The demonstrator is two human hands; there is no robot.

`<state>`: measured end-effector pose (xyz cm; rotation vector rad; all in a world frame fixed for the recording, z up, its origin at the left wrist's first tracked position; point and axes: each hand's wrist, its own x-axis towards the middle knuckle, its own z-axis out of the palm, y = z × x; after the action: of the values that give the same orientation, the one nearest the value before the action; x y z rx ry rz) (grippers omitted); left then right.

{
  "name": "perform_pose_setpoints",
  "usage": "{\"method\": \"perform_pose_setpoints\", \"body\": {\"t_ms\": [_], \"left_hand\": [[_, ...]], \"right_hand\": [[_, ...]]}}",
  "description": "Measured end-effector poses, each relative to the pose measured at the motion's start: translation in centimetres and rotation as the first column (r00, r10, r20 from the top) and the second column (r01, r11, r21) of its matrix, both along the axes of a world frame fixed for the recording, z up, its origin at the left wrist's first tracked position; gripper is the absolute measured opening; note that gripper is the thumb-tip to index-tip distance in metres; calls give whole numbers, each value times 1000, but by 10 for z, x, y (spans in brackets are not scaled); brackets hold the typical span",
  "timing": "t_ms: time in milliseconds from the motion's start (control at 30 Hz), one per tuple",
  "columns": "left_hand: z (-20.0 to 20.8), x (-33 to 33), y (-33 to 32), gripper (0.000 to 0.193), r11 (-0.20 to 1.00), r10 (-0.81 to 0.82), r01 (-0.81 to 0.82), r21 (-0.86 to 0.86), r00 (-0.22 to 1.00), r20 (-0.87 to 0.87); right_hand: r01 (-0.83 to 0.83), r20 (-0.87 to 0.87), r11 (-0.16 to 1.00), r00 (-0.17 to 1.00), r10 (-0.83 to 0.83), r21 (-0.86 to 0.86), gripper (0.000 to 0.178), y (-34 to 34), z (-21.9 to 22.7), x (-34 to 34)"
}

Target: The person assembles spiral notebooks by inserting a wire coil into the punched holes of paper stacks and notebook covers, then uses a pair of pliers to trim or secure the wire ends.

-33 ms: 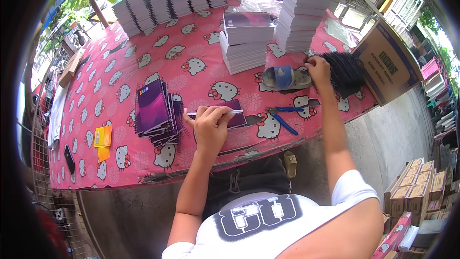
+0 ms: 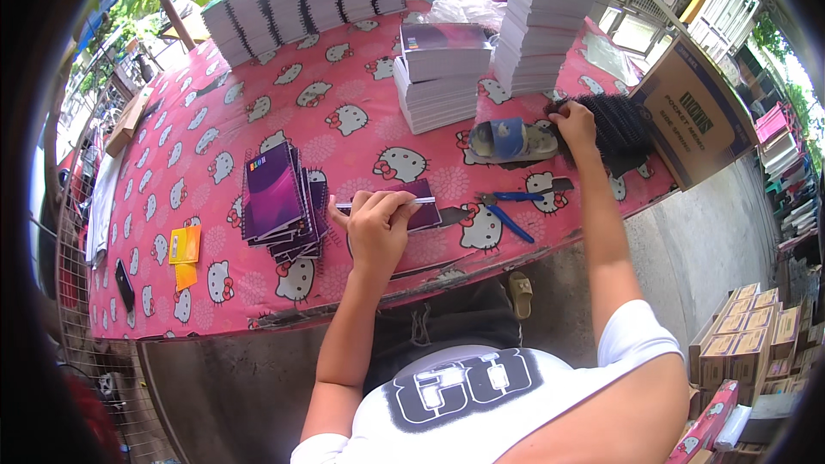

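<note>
My left hand [image 2: 375, 223] rests at the table's near edge, fingers closed over a small purple notebook [image 2: 421, 206]; its white page edge shows beside the fingers. My right hand [image 2: 574, 127] reaches to the far right and pinches at the left end of a heap of black spiral binding coils [image 2: 614, 125]. Whether a single coil is between the fingertips is too small to tell. Left of my left hand lies a pile of purple spiral-bound notebooks [image 2: 279, 198]. Blue-handled pliers [image 2: 511, 210] lie open between my hands. Beyond them sits a blue and grey slipper-shaped object [image 2: 513, 139].
Stacks of unbound notebooks [image 2: 443, 77] and a taller stack [image 2: 540, 34] stand at the back. Bound books [image 2: 305, 0] line the far left. A cardboard box [image 2: 698, 112] leans at the right edge. Yellow pads [image 2: 185, 245] and a dark phone-like object [image 2: 125, 283] lie left.
My right hand has shifted very slightly to the right at the coils, its forearm with it. My left hand and the notebook stay in place.
</note>
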<state>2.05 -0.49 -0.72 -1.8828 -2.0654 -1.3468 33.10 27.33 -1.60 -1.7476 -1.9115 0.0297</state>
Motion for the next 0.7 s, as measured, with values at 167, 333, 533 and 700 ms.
{"method": "perform_pose_setpoints", "body": {"t_ms": [167,333,533,700], "left_hand": [[-1,0,-3,8,1000,6,-7,15,1000,29],[-3,-3,-4,18,1000,13,-12,-19,998,61],[-1,-4,-8,22,1000,11,-10,-11,998,68],[4,0,-5,22,999,-4,6,-33,998,63]], "right_hand": [[69,270,993,962,-41,-93,30,30,-19,9],[-35,133,999,991,30,41,19,21,-4,7],[-410,-1,885,907,421,221,15,-86,26,-62],[-745,-635,660,463,618,99,17,-200,25,-122]]}}
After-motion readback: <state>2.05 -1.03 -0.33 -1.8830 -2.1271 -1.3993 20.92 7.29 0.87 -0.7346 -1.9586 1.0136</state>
